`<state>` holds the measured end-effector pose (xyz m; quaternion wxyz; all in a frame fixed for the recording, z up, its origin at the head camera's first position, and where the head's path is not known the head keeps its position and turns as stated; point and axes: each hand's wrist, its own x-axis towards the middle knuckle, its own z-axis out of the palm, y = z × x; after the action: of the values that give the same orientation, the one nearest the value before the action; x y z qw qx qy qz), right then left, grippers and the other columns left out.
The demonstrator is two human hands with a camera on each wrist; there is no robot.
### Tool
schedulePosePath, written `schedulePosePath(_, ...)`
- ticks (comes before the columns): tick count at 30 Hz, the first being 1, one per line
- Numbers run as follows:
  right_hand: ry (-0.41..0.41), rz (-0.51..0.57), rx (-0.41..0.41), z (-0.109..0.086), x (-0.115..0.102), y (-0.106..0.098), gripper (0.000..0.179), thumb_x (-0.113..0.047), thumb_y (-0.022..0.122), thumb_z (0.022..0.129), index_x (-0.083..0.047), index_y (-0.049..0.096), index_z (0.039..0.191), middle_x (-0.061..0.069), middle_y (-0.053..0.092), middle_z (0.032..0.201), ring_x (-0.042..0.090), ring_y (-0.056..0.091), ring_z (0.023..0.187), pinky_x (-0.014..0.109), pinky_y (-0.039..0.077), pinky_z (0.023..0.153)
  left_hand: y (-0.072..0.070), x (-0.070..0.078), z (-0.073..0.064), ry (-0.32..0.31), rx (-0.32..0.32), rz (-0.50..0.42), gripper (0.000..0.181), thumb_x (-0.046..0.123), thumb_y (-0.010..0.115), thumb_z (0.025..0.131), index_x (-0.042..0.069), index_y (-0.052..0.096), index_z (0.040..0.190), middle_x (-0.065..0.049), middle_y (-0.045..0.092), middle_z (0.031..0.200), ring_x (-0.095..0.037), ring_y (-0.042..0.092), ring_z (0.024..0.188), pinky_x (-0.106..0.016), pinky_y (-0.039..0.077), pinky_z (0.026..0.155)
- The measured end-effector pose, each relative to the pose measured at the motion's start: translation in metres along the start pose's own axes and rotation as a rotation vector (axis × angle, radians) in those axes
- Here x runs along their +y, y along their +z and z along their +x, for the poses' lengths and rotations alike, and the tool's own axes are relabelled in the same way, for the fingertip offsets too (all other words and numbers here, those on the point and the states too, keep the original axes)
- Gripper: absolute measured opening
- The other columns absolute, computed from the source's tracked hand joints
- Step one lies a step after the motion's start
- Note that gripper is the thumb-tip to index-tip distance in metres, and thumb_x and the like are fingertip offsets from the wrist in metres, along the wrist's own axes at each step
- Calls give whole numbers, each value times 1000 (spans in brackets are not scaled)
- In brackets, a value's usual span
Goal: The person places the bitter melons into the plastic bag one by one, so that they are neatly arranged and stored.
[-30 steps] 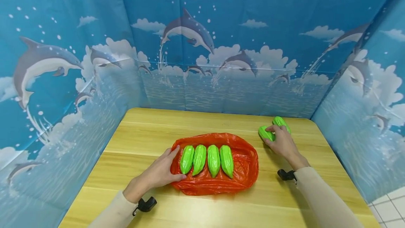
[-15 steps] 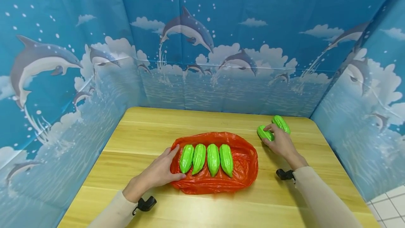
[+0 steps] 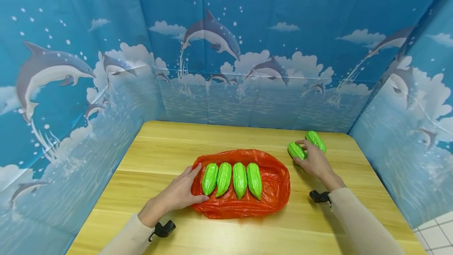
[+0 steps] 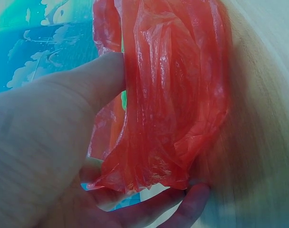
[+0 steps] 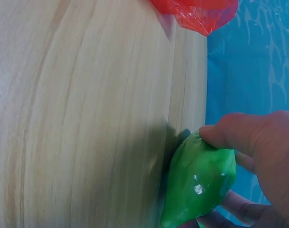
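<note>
In the head view a red plastic bag [image 3: 272, 184] lies spread open on the table. Several glossy green ridged fruits [image 3: 240, 180] with tapered ends lie side by side in it. My left hand [image 3: 177, 192] holds the bag's left end, its thumb over the rim in the left wrist view, the fingers around the outside. At the far right of the table my right hand [image 3: 316, 162] grips another green ridged fruit [image 5: 199, 178] between thumb and fingers; its underside is partly hidden. One more such fruit [image 3: 315, 141] lies just behind that hand.
The wooden table [image 3: 155, 141] has a blue dolphin-print curtain [image 3: 247, 101] along its back and sides. Black wrist devices [image 3: 164, 229] sit on both forearms. White floor tiles [image 3: 437, 233] show at the lower right.
Both hands stay nearly in place. The right hand's fingers and the fruit under them shift only very slightly; the camera view sways a little.
</note>
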<state>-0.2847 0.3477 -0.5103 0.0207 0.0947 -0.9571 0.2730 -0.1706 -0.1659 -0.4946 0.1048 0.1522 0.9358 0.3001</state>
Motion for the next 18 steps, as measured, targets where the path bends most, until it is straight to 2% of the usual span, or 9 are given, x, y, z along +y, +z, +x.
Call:
schedulePosePath(11,8,10,-10,-1,0,1,75,-11,80,108,4,46,173,44,58,160,66,61,143,80,56,111,1,0,0,-4,-5,-7,120,47,99,94,2,32,183,-36,34,186,-56,41,171,-73,44,134)
schedulePosePath(18,8,10,3,-1,-2,-2,76,-11,81,108,4,46,173,44,59,160,65,62,142,79,57,110,1,-2,1,2,-6,0,120,47,99,94,2,32,184,-34,35,186,-55,44,170,-70,46,134)
